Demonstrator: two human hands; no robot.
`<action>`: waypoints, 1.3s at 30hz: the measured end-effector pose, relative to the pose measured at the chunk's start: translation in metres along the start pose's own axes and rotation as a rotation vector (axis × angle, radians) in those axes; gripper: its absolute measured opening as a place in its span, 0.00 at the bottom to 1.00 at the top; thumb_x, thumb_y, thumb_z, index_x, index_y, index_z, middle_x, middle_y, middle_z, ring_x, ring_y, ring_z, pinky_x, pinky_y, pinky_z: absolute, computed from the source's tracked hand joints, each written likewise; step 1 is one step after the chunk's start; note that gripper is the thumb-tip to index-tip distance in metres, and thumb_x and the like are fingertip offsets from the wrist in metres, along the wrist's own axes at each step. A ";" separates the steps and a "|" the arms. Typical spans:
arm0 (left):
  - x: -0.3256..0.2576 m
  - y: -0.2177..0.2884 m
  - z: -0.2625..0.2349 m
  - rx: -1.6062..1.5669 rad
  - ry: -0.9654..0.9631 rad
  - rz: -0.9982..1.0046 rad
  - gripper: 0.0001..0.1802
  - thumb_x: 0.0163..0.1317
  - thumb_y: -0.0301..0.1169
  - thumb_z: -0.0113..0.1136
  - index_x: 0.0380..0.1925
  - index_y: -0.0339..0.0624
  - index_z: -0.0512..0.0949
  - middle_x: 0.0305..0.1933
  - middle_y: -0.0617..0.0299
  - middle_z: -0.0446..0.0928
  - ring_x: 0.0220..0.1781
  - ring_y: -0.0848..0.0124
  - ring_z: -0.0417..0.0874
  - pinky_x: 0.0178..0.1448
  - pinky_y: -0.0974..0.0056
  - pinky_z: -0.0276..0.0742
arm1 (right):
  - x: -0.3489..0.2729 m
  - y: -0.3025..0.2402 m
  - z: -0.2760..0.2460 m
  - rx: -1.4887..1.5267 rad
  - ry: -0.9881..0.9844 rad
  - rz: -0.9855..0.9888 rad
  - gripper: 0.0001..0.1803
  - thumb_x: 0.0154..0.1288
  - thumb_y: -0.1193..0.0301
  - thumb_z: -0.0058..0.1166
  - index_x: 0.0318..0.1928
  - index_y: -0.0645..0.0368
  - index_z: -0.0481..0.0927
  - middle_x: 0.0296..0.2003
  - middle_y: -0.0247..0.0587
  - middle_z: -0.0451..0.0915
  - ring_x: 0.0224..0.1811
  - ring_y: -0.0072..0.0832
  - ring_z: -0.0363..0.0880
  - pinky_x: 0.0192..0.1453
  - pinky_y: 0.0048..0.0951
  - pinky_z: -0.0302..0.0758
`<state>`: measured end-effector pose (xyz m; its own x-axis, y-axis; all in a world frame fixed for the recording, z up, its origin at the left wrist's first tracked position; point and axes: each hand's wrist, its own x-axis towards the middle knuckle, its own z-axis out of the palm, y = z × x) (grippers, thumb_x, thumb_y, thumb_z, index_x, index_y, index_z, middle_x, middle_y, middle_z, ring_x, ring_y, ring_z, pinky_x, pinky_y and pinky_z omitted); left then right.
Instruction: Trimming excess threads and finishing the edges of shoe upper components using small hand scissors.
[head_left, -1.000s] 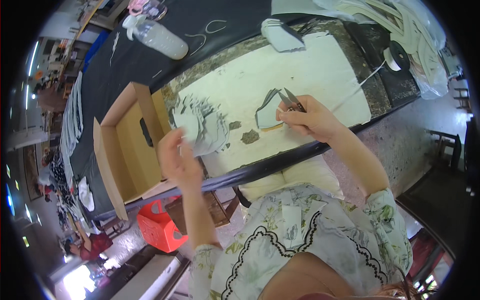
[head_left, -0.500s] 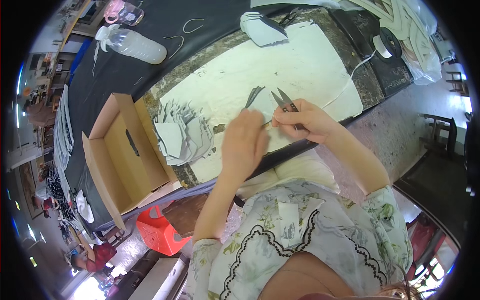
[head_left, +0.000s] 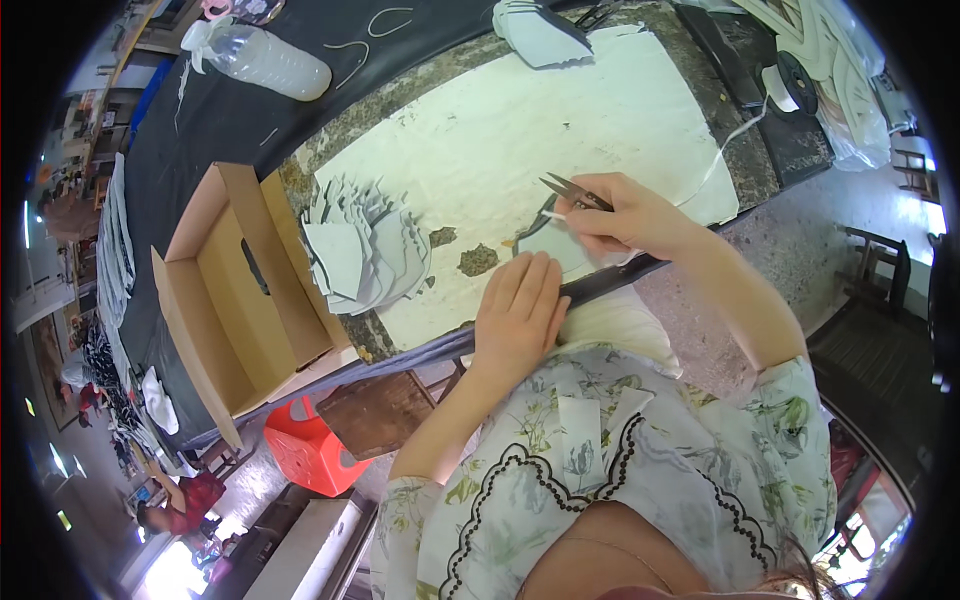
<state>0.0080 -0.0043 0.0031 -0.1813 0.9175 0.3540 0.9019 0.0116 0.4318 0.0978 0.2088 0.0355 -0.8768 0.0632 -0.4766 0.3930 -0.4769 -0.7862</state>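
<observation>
My right hand [head_left: 625, 222] is closed around small dark scissors [head_left: 578, 191], their pointed blades sticking out to the left. A short white end of tape shows by its fingertips. Below the blades, a pale grey cut piece [head_left: 553, 243] with a dark edge lies at the near edge of the work board; my right hand partly covers it. My left hand [head_left: 518, 312] lies flat at the board's front edge, fingers stretched out side by side, fingertips by the piece's lower left corner. A fanned stack of similar pale pieces [head_left: 362, 262] rests to the left.
An open cardboard box [head_left: 215, 300] stands left of the stack. A cloudy plastic bottle [head_left: 268, 62] lies farther back. Another pale piece [head_left: 540, 35] sits at the far edge. At the far right, a black spool [head_left: 796, 82] feeds white tape [head_left: 735, 140] toward my right hand. A red stool [head_left: 305, 450] is below.
My left hand has moved down to the board's front edge and flattened out. The piece now lies beside it. The scissors have tilted further left in my right hand.
</observation>
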 end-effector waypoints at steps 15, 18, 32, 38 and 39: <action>-0.005 -0.005 0.002 -0.056 0.051 -0.070 0.25 0.52 0.25 0.68 0.52 0.34 0.78 0.58 0.53 0.76 0.56 0.55 0.76 0.58 0.53 0.73 | 0.027 0.009 0.013 -0.861 0.126 -0.199 0.08 0.59 0.72 0.56 0.29 0.67 0.77 0.17 0.39 0.74 0.20 0.23 0.71 0.26 0.29 0.67; -0.005 -0.006 0.002 -0.060 0.055 -0.078 0.24 0.52 0.26 0.68 0.52 0.34 0.78 0.58 0.53 0.76 0.56 0.55 0.76 0.58 0.53 0.73 | 0.023 -0.002 0.018 -0.721 0.131 -0.072 0.08 0.60 0.73 0.54 0.28 0.66 0.75 0.17 0.37 0.75 0.16 0.21 0.70 0.22 0.27 0.67; 0.009 -0.008 0.003 -0.002 0.016 -0.119 0.21 0.55 0.28 0.66 0.50 0.36 0.77 0.59 0.52 0.76 0.59 0.53 0.75 0.61 0.52 0.70 | 0.021 -0.021 0.007 -0.638 0.065 0.153 0.09 0.61 0.73 0.53 0.25 0.65 0.76 0.16 0.34 0.75 0.14 0.18 0.71 0.19 0.24 0.69; 0.012 -0.002 0.007 0.002 0.044 -0.167 0.25 0.57 0.27 0.63 0.56 0.35 0.75 0.59 0.52 0.76 0.59 0.54 0.75 0.61 0.53 0.69 | 0.023 -0.015 -0.013 -0.990 0.066 -0.154 0.11 0.55 0.71 0.56 0.23 0.68 0.76 0.16 0.45 0.75 0.18 0.30 0.73 0.26 0.33 0.69; 0.013 0.000 0.007 0.020 0.023 -0.183 0.25 0.58 0.27 0.62 0.58 0.36 0.75 0.59 0.53 0.75 0.58 0.55 0.74 0.61 0.53 0.68 | 0.023 -0.015 -0.013 -0.992 0.058 -0.174 0.11 0.55 0.71 0.56 0.24 0.69 0.76 0.17 0.47 0.75 0.18 0.33 0.73 0.27 0.34 0.70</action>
<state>0.0085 0.0106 0.0020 -0.3517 0.8899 0.2904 0.8607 0.1854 0.4741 0.0750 0.2286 0.0317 -0.9394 0.1181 -0.3218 0.3373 0.4863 -0.8061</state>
